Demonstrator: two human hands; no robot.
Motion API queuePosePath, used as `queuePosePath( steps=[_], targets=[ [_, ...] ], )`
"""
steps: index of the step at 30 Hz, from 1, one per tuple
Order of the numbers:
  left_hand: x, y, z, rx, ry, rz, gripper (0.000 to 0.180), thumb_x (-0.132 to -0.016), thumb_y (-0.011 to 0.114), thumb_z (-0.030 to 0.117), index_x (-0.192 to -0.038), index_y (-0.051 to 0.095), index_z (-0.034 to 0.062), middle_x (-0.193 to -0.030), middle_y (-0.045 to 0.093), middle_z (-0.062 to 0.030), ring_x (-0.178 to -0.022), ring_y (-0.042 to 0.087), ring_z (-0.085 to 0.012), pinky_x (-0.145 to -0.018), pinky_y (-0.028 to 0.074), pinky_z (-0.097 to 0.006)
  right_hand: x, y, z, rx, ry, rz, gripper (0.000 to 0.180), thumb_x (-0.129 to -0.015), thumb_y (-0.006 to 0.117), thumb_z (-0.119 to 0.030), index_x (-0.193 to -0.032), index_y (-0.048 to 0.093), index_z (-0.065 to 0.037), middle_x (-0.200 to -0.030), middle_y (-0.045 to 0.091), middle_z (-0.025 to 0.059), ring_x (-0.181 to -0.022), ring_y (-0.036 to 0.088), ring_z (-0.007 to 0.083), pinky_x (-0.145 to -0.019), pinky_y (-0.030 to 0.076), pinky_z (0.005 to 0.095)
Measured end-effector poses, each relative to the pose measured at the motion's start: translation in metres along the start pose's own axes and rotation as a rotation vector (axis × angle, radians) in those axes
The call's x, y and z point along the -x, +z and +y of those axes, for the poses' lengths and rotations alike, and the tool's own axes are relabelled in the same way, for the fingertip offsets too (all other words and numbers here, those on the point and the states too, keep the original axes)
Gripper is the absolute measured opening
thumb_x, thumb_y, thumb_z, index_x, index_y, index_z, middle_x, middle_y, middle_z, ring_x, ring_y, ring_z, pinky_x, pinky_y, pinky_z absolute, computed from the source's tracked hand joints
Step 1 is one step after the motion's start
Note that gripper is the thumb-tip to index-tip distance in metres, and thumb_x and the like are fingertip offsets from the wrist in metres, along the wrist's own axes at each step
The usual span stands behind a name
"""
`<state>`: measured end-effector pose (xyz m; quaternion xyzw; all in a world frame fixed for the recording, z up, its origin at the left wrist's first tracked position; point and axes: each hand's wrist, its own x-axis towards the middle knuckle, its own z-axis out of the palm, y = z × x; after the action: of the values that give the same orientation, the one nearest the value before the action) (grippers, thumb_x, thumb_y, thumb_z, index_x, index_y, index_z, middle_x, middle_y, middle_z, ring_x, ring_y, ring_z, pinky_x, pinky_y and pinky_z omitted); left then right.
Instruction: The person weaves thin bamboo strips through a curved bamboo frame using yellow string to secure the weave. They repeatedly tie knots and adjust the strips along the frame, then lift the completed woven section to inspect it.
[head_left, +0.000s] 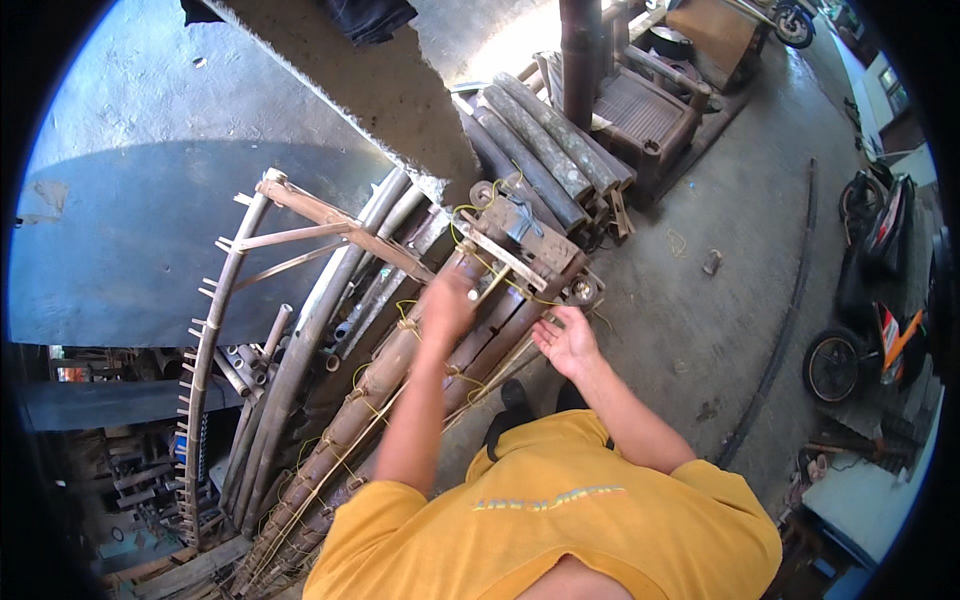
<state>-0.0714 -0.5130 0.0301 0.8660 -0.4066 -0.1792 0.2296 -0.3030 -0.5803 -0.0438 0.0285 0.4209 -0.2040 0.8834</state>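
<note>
Long brown bamboo poles (378,372) lie side by side before me, bound at intervals with thin yellow cord (520,291). At their far end is a wooden block (535,240) with a grey-blue strip tied on top. My left hand (448,302) is over the left pole near that end, blurred by motion. A small bright spot shows at its fingers, too smeared to name. The cord runs across the pole ends to my right hand (568,340), beside the right pole. There the thumb and forefinger close at the cord, and the other fingers are loosely curled.
Thick bamboo lengths (540,150) are stacked beyond the block, near a bamboo chair (640,110). A curved bamboo frame with pegs (205,340) stands left. A rough concrete post (400,100) juts overhead. Motorcycles (880,260) and a long dark pole (790,330) are to the right.
</note>
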Motion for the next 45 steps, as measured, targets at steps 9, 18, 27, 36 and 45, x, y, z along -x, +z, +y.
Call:
queuePosePath(
  steps=[9, 18, 27, 36, 45],
  targets=[
    [0.019, 0.073, 0.068, -0.090, -0.154, 0.276, 0.021, -0.096, 0.061, 0.030, -0.105, 0.063, 0.0113, -0.095, 0.070, -0.0156, -0.089, 0.064, -0.0366, -0.083, 0.043, -0.047, 0.047, 0.181, 0.040, 1.274, -0.826, -0.840, 0.030, -0.099, 0.049, -0.024, -0.083, 0.058, 0.001, -0.080, 0.059, 0.0094, -0.072, 0.056, 0.0225, -0.068, 0.047, 0.0407],
    [0.022, 0.068, 0.042, 0.030, -0.090, 0.221, 0.028, -0.100, 0.052, 0.027, -0.110, 0.069, 0.0077, -0.095, 0.071, -0.0192, -0.091, 0.064, -0.0423, -0.084, 0.042, -0.052, -0.085, 0.226, -0.023, 2.624, -1.534, -0.730, 0.061, -0.094, 0.052, -0.059, -0.107, 0.073, -0.004, -0.098, 0.069, 0.0251, -0.096, 0.066, 0.0372, -0.083, 0.047, 0.0541],
    [0.025, 0.071, 0.041, 0.072, -0.078, 0.365, 0.020, -0.099, 0.056, 0.026, -0.106, 0.071, 0.0157, -0.095, 0.073, -0.0083, -0.094, 0.067, -0.0299, -0.082, 0.039, -0.044, 0.028, 0.096, -0.083, 2.313, -0.651, -1.279, 0.029, -0.091, 0.057, -0.025, -0.072, 0.067, -0.004, -0.074, 0.068, 0.0200, -0.073, 0.066, 0.0405, -0.072, 0.053, 0.0503],
    [-0.116, 0.011, -0.015, 0.496, -0.109, 0.490, 0.026, -0.102, 0.050, 0.019, -0.106, 0.070, 0.0025, -0.083, 0.071, -0.0098, -0.075, 0.065, -0.0187, -0.070, 0.051, -0.035, 0.024, 0.039, -0.041, 1.933, -1.135, -0.970, 0.036, -0.093, 0.058, -0.025, -0.063, 0.062, -0.006, -0.066, 0.064, 0.0166, -0.073, 0.063, 0.0358, -0.095, 0.048, 0.0450],
    [-0.011, -0.069, -0.094, 0.049, 0.063, 0.257, 0.041, -0.101, 0.051, 0.031, -0.125, 0.064, 0.0001, -0.118, 0.066, -0.0261, -0.113, 0.063, -0.0413, -0.098, 0.049, -0.045, 0.089, 0.020, 0.133, 1.625, -0.314, -0.862, 0.045, -0.102, 0.053, -0.037, -0.077, 0.066, -0.001, -0.076, 0.070, 0.0151, -0.075, 0.067, 0.0264, -0.088, 0.051, 0.0419]
  ],
)
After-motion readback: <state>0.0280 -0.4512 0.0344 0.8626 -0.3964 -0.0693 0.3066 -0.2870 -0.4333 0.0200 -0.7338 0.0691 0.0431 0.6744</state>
